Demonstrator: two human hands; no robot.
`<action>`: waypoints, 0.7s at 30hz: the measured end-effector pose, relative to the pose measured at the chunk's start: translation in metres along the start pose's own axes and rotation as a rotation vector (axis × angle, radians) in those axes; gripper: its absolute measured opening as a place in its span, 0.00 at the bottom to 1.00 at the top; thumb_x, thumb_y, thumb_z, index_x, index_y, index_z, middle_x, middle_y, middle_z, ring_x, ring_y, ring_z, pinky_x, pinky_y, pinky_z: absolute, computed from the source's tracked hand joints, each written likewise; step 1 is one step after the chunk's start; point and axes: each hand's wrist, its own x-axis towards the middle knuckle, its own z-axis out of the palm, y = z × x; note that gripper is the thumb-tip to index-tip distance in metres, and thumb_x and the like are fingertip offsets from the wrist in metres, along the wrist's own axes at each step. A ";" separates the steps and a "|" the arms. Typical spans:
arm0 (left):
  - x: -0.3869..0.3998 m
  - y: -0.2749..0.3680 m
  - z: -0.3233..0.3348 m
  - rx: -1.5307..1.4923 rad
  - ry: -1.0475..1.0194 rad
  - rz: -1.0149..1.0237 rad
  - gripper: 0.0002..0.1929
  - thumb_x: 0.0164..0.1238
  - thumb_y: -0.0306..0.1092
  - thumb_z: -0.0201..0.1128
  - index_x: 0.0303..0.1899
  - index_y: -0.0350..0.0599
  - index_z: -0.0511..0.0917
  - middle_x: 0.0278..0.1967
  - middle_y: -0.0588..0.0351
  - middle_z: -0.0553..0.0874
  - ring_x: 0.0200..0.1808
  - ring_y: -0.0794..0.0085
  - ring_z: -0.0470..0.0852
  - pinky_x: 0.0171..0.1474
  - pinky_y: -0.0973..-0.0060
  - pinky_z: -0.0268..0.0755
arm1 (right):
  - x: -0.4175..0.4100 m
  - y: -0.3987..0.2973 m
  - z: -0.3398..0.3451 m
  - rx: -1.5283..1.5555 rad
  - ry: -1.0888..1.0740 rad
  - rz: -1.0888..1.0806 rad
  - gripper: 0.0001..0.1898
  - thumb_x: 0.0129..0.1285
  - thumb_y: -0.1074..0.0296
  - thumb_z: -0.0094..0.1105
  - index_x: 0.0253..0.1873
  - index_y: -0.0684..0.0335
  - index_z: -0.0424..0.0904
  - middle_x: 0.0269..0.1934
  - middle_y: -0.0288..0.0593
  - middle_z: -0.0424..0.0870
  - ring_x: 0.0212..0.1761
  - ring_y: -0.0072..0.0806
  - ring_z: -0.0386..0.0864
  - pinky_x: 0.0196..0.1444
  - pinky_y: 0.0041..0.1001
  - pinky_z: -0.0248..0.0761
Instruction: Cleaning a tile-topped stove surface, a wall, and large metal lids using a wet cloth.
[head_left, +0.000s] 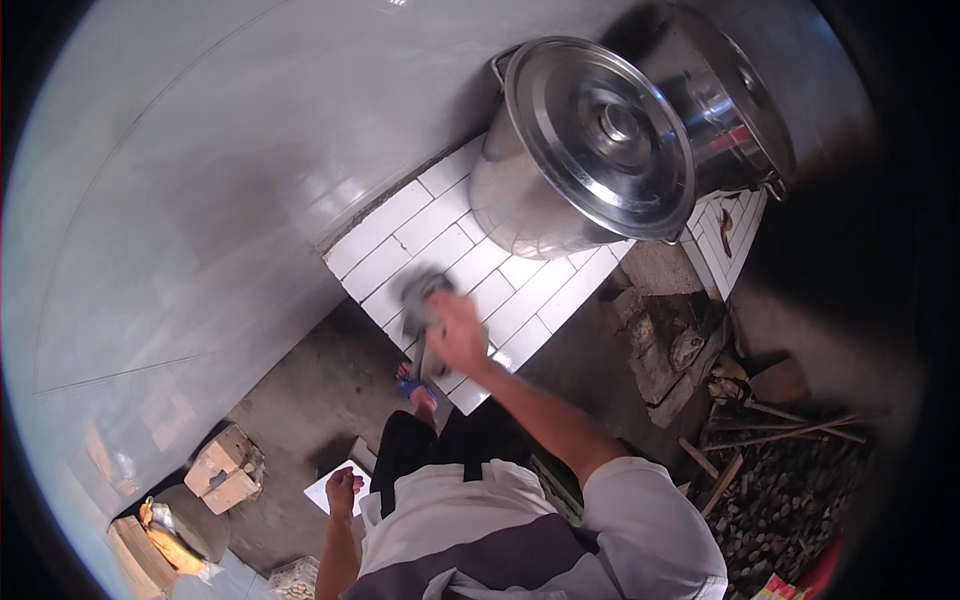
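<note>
My right hand (457, 334) is closed on a grey cloth (424, 300), both blurred, over the near left part of a white-tiled counter (570, 292). Part of the cloth hangs or lies by the counter's edge beside my wrist. Behind it on the tiles stands a large steel stockpot with its lid on (600, 135). My left hand (345, 487) hangs low at my side, fingers partly curled, with nothing visible in it. Under that hand is a white flat-topped object (319, 491).
A second lidded steel pot (720, 105) stands behind the first. Split logs (667, 360) and sticks (787, 427) lie at the right. Cardboard boxes (225, 469) and a yellow bag (172, 547) are at the lower left. A grey wall (225, 187) borders the counter.
</note>
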 end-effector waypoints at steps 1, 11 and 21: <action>-0.005 0.002 0.003 0.001 -0.020 0.012 0.14 0.75 0.30 0.53 0.54 0.32 0.78 0.32 0.49 0.87 0.30 0.72 0.86 0.32 0.79 0.76 | 0.030 0.007 -0.004 -0.038 0.112 0.083 0.24 0.52 0.70 0.61 0.56 0.66 0.76 0.57 0.54 0.75 0.55 0.51 0.71 0.60 0.42 0.66; -0.033 -0.001 0.024 -0.006 -0.036 -0.017 0.15 0.73 0.28 0.54 0.55 0.28 0.77 0.31 0.48 0.86 0.27 0.74 0.82 0.33 0.78 0.75 | 0.071 -0.047 0.083 -0.034 -0.065 -0.125 0.23 0.44 0.68 0.67 0.50 0.59 0.79 0.53 0.40 0.75 0.50 0.45 0.72 0.53 0.40 0.68; 0.008 0.034 0.022 0.078 -0.072 -0.001 0.11 0.76 0.28 0.54 0.52 0.31 0.78 0.30 0.53 0.86 0.28 0.76 0.84 0.31 0.81 0.75 | -0.047 0.025 -0.051 -0.199 -0.087 -0.174 0.20 0.46 0.67 0.64 0.48 0.57 0.81 0.54 0.42 0.78 0.50 0.43 0.76 0.52 0.41 0.72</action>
